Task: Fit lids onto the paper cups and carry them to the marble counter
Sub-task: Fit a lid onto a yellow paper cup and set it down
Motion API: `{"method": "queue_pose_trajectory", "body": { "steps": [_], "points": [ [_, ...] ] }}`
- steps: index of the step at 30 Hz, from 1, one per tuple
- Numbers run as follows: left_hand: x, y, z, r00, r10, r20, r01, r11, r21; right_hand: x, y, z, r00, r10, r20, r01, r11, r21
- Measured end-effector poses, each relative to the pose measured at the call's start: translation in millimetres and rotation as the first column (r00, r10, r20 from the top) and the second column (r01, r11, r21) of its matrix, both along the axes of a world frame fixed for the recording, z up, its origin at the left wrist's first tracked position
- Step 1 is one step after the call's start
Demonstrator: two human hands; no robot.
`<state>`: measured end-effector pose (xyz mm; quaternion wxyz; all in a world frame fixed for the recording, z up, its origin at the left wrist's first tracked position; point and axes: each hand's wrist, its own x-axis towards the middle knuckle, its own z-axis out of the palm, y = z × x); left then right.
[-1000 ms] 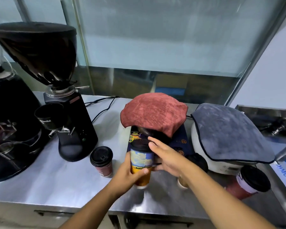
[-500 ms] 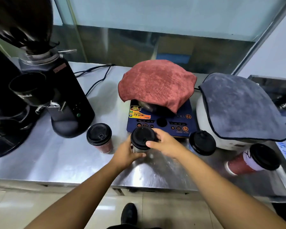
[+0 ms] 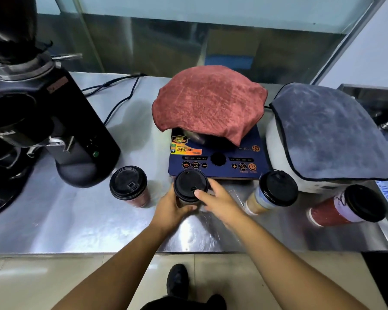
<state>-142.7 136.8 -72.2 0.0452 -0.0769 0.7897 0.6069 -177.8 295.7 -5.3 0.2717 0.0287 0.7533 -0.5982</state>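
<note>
A paper cup with a black lid stands on the steel counter in front of the induction cooker. My left hand grips the cup's side from the left. My right hand curls round the lid's right edge, its thumb pressing on the rim. Three more lidded cups stand nearby: a reddish cup to the left, a tan and blue cup to the right, and a red and white cup at the far right.
A black coffee grinder stands at the left with its cable behind. A blue induction cooker holds a pot under a red cloth. A white appliance under a grey cloth sits right. The counter's front edge is near.
The cup that my hands held up has come down onto the counter, with the lid now seen from above. The view has tilted downward. Both hands stay on the cup.
</note>
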Motion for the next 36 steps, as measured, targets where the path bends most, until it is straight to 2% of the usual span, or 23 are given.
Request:
{"method": "queue_pose_trajectory", "body": {
  "steps": [6, 9, 13, 16, 20, 23, 25, 27, 31, 36],
  "points": [
    [0, -1, -1, 1.0, -0.019, -0.011, 0.019, 0.999, -0.041, 29, -17, -18, 0.971, -0.182, 0.154, 0.211, 0.958, -0.194],
    [1, -3, -5, 1.0, -0.021, -0.008, 0.02, 0.998, -0.058, 43, -31, -26, 0.95, -0.24, 0.2, 0.282, 0.934, -0.217],
    [0, -2, -6, 1.0, -0.019, 0.003, 0.019, 0.995, -0.1, 57, -32, -35, 0.981, -0.162, 0.109, 0.173, 0.98, -0.096],
    [-2, -4, -6, 0.999, -0.026, 0.048, 0.032, 0.992, -0.12, 58, -22, -35, 0.997, 0.039, 0.06, -0.048, 0.987, 0.155],
    [5, -7, -10, 0.994, -0.005, 0.106, 0.022, 0.987, -0.16, 56, -12, -29, 0.956, 0.289, 0.048, -0.287, 0.894, 0.344],
    [20, -7, -10, 0.988, -0.028, 0.152, 0.062, 0.972, -0.227, 57, 2, -27, 0.896, 0.438, 0.069, -0.405, 0.745, 0.53],
    [33, -6, -8, 0.979, -0.047, 0.198, 0.111, 0.94, -0.324, 61, 12, -26, 0.847, 0.522, 0.099, -0.458, 0.624, 0.633],
    [48, -6, -5, 0.97, -0.072, 0.233, 0.166, 0.894, -0.416, 67, 22, -26, 0.799, 0.59, 0.117, -0.486, 0.52, 0.702],
    [83, -2, 8, 0.955, -0.108, 0.275, 0.242, 0.82, -0.519, 82, 46, -17, 0.71, 0.692, 0.126, -0.507, 0.379, 0.774],
    [131, 17, 30, 0.947, -0.09, 0.31, 0.288, 0.667, -0.687, 104, 89, -3, 0.665, 0.739, 0.111, -0.487, 0.316, 0.814]
  ]
}}
